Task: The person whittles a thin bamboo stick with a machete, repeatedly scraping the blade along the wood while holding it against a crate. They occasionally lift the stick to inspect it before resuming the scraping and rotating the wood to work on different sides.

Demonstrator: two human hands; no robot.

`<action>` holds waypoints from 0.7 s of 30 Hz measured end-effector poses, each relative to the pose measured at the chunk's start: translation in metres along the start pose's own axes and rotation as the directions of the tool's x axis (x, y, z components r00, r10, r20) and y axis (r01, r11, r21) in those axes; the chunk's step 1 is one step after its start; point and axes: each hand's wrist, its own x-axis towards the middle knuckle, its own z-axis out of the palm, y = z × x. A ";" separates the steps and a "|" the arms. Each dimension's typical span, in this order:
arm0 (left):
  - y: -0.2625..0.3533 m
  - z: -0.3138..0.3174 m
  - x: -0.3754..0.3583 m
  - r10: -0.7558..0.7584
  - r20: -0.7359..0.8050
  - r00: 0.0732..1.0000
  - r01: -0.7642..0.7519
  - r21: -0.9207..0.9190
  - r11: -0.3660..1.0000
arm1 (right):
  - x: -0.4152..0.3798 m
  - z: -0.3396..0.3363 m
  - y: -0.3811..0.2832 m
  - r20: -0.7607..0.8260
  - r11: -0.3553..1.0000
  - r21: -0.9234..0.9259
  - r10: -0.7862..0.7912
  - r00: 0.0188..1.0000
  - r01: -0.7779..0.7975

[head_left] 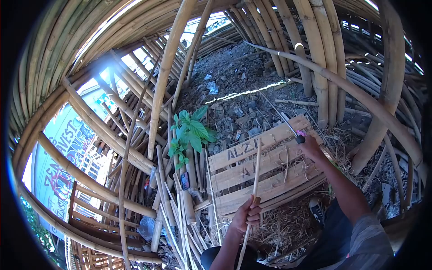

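My left hand (247,211) is closed round a pale bamboo strip (257,173), held upright in front of me. The strip runs from below the hand up past the slatted wooden crate (245,195), which has dark letters on its boards. Farther right, my right hand (309,146) grips the dark handle of a long, thin-bladed knife (282,116). Something pink is at the handle's top. The blade points up and to the left over the stony ground, apart from the strip. Beside the crate's left end lie several more pale bamboo strips (183,225).
A leafy green plant (191,130) grows left of the crate. Bamboo poles (164,76) stand around me, and one long pole (346,85) slants across the right side. Rubble (234,108) covers the ground behind. Dry straw (288,229) lies near my shoe (317,210).
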 end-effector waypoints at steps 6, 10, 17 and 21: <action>0.011 0.008 0.018 0.008 0.077 0.997 -0.016 0.103 0.995 | -0.040 -0.030 -0.037 0.305 0.893 0.400 0.081 0.949 -0.205; 0.013 0.009 0.024 0.044 -0.024 0.999 -0.040 0.171 0.984 | -0.048 -0.039 -0.045 0.367 0.995 0.015 -0.097 0.925 0.099; 0.005 0.007 0.036 0.191 -0.162 0.968 -0.139 0.286 0.948 | -0.090 -0.024 -0.024 0.373 0.905 -0.250 -0.239 0.897 0.345; -0.008 0.005 0.044 0.252 -0.233 0.939 -0.158 0.358 0.920 | -0.092 -0.021 -0.029 0.392 0.866 -0.268 -0.302 0.869 0.422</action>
